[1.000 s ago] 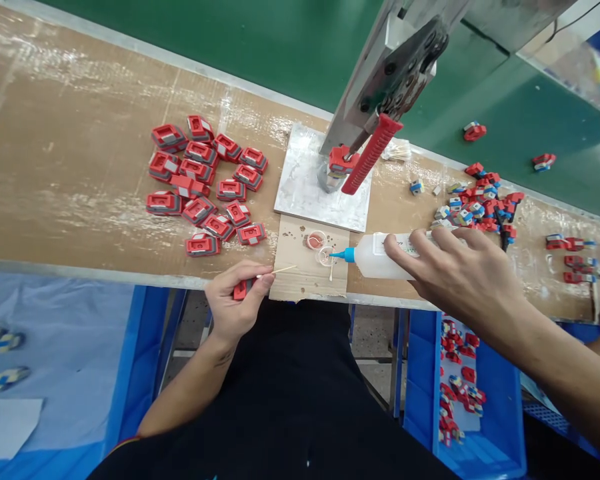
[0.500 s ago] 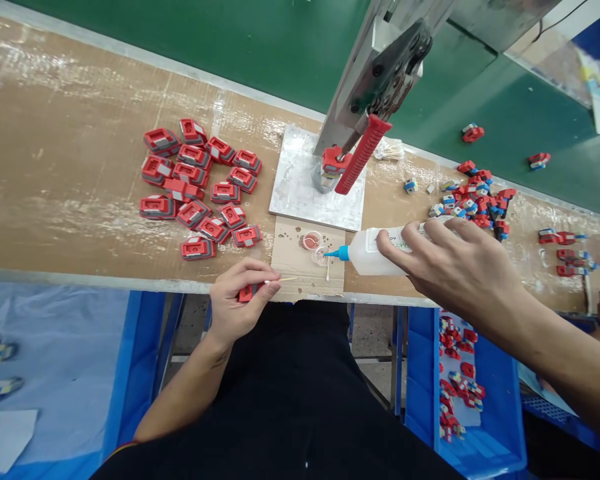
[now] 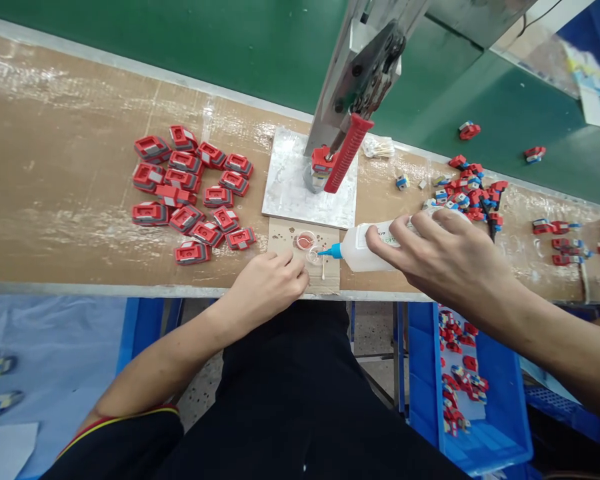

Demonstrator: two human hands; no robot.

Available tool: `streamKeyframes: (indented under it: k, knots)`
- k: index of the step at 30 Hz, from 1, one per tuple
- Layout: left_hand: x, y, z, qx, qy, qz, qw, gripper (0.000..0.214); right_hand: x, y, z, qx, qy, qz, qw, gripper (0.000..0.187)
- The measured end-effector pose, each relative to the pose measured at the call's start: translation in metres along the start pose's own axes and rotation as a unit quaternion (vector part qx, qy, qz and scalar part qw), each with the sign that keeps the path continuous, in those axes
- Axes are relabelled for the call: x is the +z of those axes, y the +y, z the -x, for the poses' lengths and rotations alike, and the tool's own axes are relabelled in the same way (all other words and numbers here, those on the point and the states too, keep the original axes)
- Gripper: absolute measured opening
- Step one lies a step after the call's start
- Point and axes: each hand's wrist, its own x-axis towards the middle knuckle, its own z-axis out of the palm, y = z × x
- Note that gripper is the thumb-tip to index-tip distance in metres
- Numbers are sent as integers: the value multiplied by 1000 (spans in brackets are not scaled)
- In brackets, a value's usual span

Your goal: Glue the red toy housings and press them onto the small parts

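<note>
My right hand point(image 3: 445, 260) grips a white squeeze bottle point(image 3: 367, 247) lying sideways, its blue nozzle point(image 3: 330, 252) pointing at a small clear ring point(image 3: 314, 256) on a cardboard pad point(image 3: 330, 240). A second small ring with reddish content point(image 3: 305, 239) sits just behind. My left hand point(image 3: 267, 287) rests curled at the pad's near left edge beside the rings; its fingers are closed and what they hold is hidden. A cotton swab point(image 3: 323, 269) lies on the pad.
A group of several red plastic parts point(image 3: 187, 193) lies left on the brown bench. A press with a red handle point(image 3: 343, 153) stands on a metal plate point(image 3: 293, 193). Small red-blue pieces point(image 3: 467, 193) lie right. A blue bin point(image 3: 467, 393) of parts sits below.
My left hand moved right and forward to the cardboard pad beside the rings; the red part and stick it held are no longer visible. The bottle nozzle stayed at the ring.
</note>
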Motion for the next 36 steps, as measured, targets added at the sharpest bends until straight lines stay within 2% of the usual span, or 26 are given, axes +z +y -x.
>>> streamKeyframes:
  k: [3, 11, 18, 23, 26, 32, 36]
  knots:
    - [5, -3, 0, 2, 1, -19, 1000, 18, -2, 0, -1, 6, -16, -7, 1000, 47]
    - [11, -8, 0, 28, 55, 1, 998, 23, -1, 0, -2, 19, -22, -76, 997, 51]
    - [20, -14, -10, 81, 107, -27, 991, 24, -2, -1, -3, 10, -30, -27, 999, 47]
    - [23, -14, -12, 53, 110, 28, 992, 25, 1, -4, -4, 22, -28, -31, 999, 45]
    - [22, -14, -13, 39, 106, 25, 993, 27, 2, -5, -4, 27, -24, -45, 998, 46]
    - [22, -15, -17, 71, 110, -25, 991, 31, -3, -3, -5, 6, -27, 16, 999, 46]
    - [23, -14, -19, 83, 114, -32, 989, 32, -6, -2, -6, 3, -29, 17, 999, 46]
